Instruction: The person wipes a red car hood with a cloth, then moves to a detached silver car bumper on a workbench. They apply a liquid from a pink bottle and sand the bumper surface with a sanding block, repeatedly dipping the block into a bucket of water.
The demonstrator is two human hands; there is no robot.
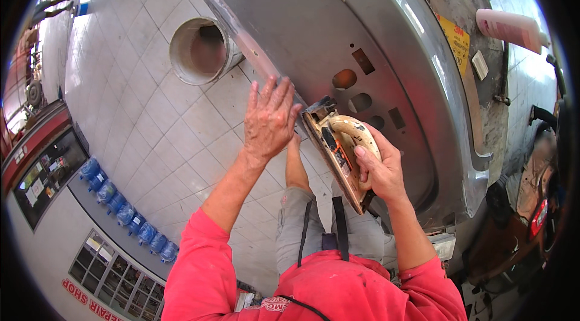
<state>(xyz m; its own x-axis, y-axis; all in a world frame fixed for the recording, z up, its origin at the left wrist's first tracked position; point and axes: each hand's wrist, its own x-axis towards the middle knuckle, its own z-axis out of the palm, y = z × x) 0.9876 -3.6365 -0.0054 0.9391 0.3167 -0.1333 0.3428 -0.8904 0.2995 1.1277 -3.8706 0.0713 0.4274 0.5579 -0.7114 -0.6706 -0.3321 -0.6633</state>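
Note:
A large grey car body panel [314, 25] with several cut-out holes fills the upper middle of the head view. My left hand [269, 118] lies flat with fingers spread on the panel's near edge. My right hand [377, 170] grips the handle of a worn tan sanding block [338, 152], which is pressed against the panel just right of my left hand. Both forearms come up from red sleeves at the bottom.
A grey bucket [199, 50] stands on the white tiled floor left of the panel. A pink bottle [507, 28] and a yellow box [454, 40] lie on the bench at upper right. A row of blue water jugs [124, 212] lines the wall at lower left.

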